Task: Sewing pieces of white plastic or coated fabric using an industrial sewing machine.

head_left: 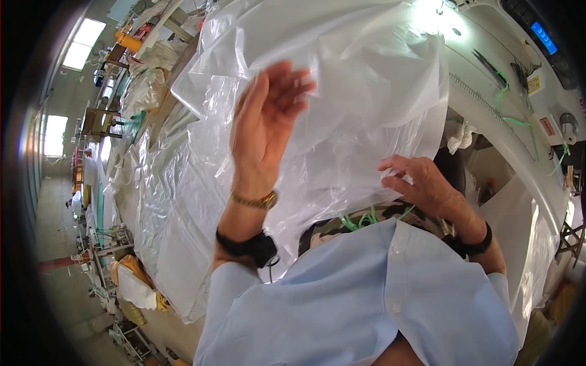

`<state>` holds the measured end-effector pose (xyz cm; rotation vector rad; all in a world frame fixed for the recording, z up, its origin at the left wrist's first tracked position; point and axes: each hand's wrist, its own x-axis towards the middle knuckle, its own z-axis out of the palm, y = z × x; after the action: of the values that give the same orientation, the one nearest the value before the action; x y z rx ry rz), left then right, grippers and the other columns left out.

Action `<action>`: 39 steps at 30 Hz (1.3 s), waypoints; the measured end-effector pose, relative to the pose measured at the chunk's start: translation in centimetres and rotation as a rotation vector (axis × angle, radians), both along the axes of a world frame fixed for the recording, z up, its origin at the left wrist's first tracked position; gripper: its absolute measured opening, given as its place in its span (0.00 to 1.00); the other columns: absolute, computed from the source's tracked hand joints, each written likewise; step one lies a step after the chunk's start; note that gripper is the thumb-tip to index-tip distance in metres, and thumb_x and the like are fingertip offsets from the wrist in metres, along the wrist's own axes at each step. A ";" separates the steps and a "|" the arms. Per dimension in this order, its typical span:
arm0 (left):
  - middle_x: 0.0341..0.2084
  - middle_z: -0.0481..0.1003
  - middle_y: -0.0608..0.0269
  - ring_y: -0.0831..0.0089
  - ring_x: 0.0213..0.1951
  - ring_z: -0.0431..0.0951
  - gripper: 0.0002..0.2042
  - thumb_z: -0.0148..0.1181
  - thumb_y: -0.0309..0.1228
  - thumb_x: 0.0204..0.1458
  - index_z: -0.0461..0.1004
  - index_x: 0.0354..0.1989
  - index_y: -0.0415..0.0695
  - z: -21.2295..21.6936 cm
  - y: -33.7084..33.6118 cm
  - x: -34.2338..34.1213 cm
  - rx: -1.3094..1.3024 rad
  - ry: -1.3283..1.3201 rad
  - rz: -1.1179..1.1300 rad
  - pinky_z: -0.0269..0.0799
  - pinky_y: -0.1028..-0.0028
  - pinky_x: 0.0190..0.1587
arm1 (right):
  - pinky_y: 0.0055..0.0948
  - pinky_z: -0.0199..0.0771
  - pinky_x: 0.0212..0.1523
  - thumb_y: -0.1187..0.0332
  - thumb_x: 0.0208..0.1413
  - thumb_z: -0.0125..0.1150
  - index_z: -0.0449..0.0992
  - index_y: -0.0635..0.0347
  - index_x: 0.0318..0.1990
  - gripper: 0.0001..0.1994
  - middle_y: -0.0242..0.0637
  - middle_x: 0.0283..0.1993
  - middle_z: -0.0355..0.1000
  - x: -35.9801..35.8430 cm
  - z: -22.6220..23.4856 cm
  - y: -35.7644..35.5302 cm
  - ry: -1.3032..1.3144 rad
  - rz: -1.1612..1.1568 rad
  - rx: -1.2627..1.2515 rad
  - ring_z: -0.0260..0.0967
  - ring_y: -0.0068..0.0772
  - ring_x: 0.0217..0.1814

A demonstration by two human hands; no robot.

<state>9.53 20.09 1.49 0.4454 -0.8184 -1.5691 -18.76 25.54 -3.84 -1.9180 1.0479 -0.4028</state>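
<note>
A large white translucent plastic sheet (348, 116) spreads in wrinkled folds over the work surface and down to my lap. My left hand (271, 116) is raised above it, palm turned inward and fingers apart, slightly blurred, with nothing in it. Low over the sheet's near right part, my right hand (424, 183) has loosely bent fingers, with a gap between thumb and forefinger. Whether its fingertips touch the plastic I cannot tell. At the upper right stands a sewing machine (543, 91) with a lit blue display (543, 38); a bright lamp (436, 15) shines on the sheet's far edge.
Tweezers (488, 66) and green thread (503, 91) lie on the machine's pale table (482, 46). More clear plastic (165, 201) is heaped on the left. Green strands (363, 218) rest at my lap. Beyond the left side are a wooden-edged bench (174, 73) and workshop equipment.
</note>
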 end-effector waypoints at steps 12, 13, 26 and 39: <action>0.39 0.75 0.53 0.65 0.38 0.80 0.11 0.47 0.24 0.61 0.66 0.51 0.35 3.5 -10.0 -3.6 0.096 0.907 -0.256 0.84 0.72 0.34 | 0.36 0.73 0.33 0.66 0.60 0.57 0.73 0.62 0.35 0.08 0.42 0.27 0.76 -0.6 1.9 2.6 -0.070 -0.061 -0.118 0.75 0.43 0.30; 0.39 0.75 0.53 0.65 0.38 0.80 0.11 0.47 0.24 0.61 0.66 0.51 0.35 3.7 -10.0 -3.9 0.098 0.906 -0.265 0.84 0.72 0.34 | 0.36 0.73 0.33 0.66 0.60 0.57 0.73 0.62 0.35 0.08 0.42 0.27 0.76 -0.6 2.0 2.6 -0.071 -0.069 -0.121 0.75 0.43 0.30; 0.39 0.74 0.52 0.64 0.35 0.80 0.17 0.46 0.36 0.64 0.67 0.50 0.33 1.3 -9.8 -5.6 0.171 1.014 -0.175 0.83 0.68 0.36 | 0.37 0.69 0.33 0.66 0.58 0.60 0.75 0.59 0.35 0.07 0.37 0.23 0.73 -0.4 2.7 3.4 -0.016 -0.093 -0.270 0.69 0.42 0.27; 0.39 0.74 0.53 0.67 0.34 0.79 0.19 0.47 0.39 0.64 0.67 0.49 0.31 0.6 -9.5 -6.0 0.220 0.990 -0.094 0.84 0.70 0.37 | 0.45 0.68 0.28 0.65 0.59 0.58 0.71 0.61 0.32 0.09 0.44 0.18 0.68 -0.1 3.0 3.5 0.003 -0.064 -0.395 0.69 0.52 0.24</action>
<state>3.53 10.58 2.11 -0.2392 0.0981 -1.7031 -18.88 29.08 -0.85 -2.2337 1.0948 -0.6849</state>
